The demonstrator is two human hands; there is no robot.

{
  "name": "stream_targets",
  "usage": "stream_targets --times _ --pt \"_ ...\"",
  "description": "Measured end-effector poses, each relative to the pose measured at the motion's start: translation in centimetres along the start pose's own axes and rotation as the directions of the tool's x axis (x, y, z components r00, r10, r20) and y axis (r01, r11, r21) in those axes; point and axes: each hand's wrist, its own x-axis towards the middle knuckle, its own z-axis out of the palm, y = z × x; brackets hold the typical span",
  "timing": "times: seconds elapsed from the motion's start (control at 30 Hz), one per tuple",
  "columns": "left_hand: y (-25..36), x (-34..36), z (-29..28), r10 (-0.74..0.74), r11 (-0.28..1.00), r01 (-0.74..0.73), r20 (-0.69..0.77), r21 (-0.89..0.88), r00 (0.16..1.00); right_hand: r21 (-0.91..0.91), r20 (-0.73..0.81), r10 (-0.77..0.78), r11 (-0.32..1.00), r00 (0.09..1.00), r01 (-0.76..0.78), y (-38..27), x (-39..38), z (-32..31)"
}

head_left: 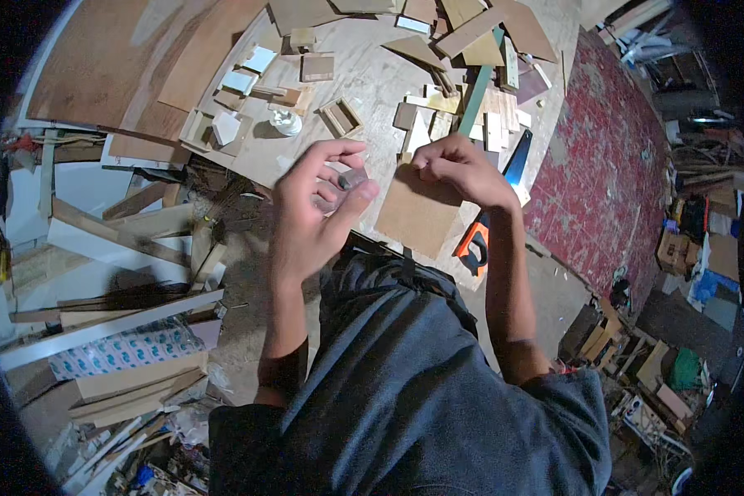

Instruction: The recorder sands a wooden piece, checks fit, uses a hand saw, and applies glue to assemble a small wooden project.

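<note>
My left hand point(326, 207) is raised at the workbench's near edge, fingers loosely curled round a small grey-brown piece point(351, 180). My right hand point(459, 174) is closed over the top of a square brown board point(417, 219), casting a shadow on it; what its fingertips hold is hidden. To the right of that board lie a handsaw point(473, 246) with an orange and black handle and blue on its blade. A long green strip point(481, 91) runs among small wood offcuts point(438, 103) beyond my right hand. A small open wooden box point(341, 117) sits beyond my left hand.
The pale workbench point(364, 62) carries a white crumpled item point(284, 122), scattered blocks and large plywood sheets point(99, 58). A red scuffed panel point(595, 174) lies right of it. Timber scraps point(116, 223) and a patterned roll point(124, 347) crowd the left; more clutter point(661, 355) fills the right.
</note>
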Motion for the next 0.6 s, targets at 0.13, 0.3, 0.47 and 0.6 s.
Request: stream_targets --times 0.13,0.3,0.47,0.6 --pt "-7.0 -0.8 1.5 -0.164 0.939 0.247 0.319 -0.241 0.933 -0.102 0.258 -0.004 0.994 0.966 0.031 0.7 2.6 1.3" --pt "-11.6 -2.7 2.2 -0.286 0.843 0.404 0.341 -0.355 0.896 -0.212 0.204 0.102 0.976 0.974 -0.058 1.4 4.0 2.9" --pt "-14.7 -4.0 1.7 -0.3 0.709 0.362 0.205 -0.605 0.932 0.145 -0.155 0.278 0.956 0.948 -0.257 4.7 2.6 2.5" --pt "-16.6 -4.9 1.0 -0.37 0.692 0.395 0.172 -0.604 0.913 0.174 -0.186 0.399 0.913 0.898 -0.37 10.6 0.1 2.1"
